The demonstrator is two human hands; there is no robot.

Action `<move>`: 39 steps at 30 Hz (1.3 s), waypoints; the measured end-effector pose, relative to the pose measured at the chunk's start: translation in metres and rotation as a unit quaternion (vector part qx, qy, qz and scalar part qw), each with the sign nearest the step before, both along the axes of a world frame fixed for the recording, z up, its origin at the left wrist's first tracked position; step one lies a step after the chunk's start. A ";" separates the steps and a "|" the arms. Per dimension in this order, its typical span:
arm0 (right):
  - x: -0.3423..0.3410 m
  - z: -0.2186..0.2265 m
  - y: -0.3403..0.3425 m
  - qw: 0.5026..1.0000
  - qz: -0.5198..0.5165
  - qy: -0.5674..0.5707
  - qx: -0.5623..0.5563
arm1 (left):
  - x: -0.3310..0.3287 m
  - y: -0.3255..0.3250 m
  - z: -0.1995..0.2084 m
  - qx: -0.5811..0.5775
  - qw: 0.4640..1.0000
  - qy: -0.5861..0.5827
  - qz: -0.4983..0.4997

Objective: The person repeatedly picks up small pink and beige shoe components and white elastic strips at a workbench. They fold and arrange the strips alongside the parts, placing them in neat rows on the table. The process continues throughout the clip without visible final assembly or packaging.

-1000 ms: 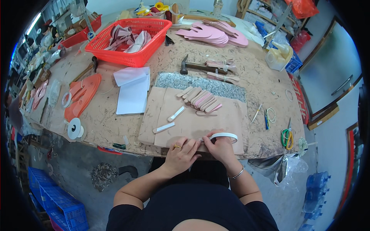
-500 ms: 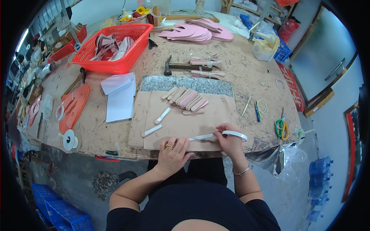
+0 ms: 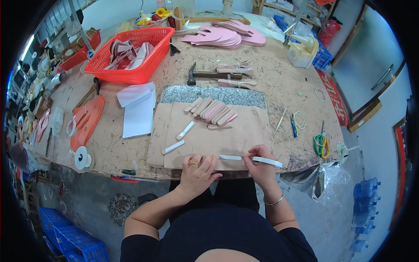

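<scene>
In my right hand (image 3: 261, 168) is a roll of white tape (image 3: 271, 162), pinched near the bench's front edge. A pulled-out strip of tape (image 3: 231, 157) stretches leftward from it to my left hand (image 3: 198, 174). The left fingers are bent and pressed together at the strip's far end; what lies beneath them is hidden. Beyond my hands, a row of small beige and pink rounded strips (image 3: 212, 111) overlaps on brown paper (image 3: 244, 131). Closer to my left hand lie two loose beige pieces with white tape on top, one (image 3: 185, 130) above the other (image 3: 173, 147).
A hammer (image 3: 214, 76) and bundled strips (image 3: 235, 68) lie behind a speckled slab (image 3: 214, 94). To the left are a red basket (image 3: 131, 72), white paper (image 3: 138, 115) and a white spool (image 3: 81, 158). Scissors (image 3: 322, 144) and a blue-handled tool (image 3: 293, 127) lie on the right.
My right hand has moved slightly lower with the tape roll, which now tilts more edge-on. The strip between my hands looks straighter; my left hand stays nearly in place. The view has shifted slightly.
</scene>
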State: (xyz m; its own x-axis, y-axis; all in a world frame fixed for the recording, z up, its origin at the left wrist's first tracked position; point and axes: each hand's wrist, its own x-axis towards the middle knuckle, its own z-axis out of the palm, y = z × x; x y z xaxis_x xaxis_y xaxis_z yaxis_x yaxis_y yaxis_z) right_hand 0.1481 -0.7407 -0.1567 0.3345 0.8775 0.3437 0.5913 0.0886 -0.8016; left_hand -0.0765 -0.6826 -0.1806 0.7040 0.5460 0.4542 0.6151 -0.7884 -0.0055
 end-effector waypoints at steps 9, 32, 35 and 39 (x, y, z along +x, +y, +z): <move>-0.002 -0.011 0.004 0.993 -0.053 -0.110 -0.001 | 0.001 -0.002 -0.001 0.022 0.999 0.015 0.018; -0.003 -0.015 0.001 0.988 -0.035 -0.140 0.047 | 0.005 -0.002 0.001 0.048 0.998 0.045 0.014; -0.004 -0.013 0.001 0.987 -0.035 -0.152 0.050 | 0.006 -0.002 0.001 0.063 0.997 0.048 0.003; -0.002 -0.012 0.002 0.996 -0.043 -0.071 -0.020 | 0.013 0.004 0.002 0.008 1.000 -0.004 -0.027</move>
